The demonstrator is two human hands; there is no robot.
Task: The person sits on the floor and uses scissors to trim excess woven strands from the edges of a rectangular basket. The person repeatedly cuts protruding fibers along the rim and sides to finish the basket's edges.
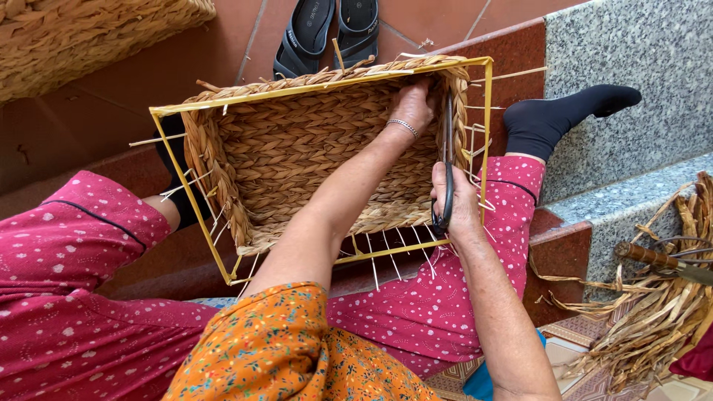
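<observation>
Both hands work at the far right corner of a rectangular basket of braided straw on a yellow wire frame [223,152], which rests tilted across the person's lap with its open side facing up. Left hand [412,104] reaches deep into the basket interior; its fingers curl against the inner right wall, near the top rim — whether they pinch a strand cannot be told. A silver bracelet [403,126] sits on that wrist. Right hand [457,204] is closed around the handles of black scissors [448,167], whose blades point up along the same wall, just beside the left hand. Bare white wire uprights [394,256] project from the frame's near edge. A pile of dried straw strips [661,304] lies on the stone step to the right, well apart. Two black sandals [327,30] rest on the tiled floor beyond the basket.
</observation>
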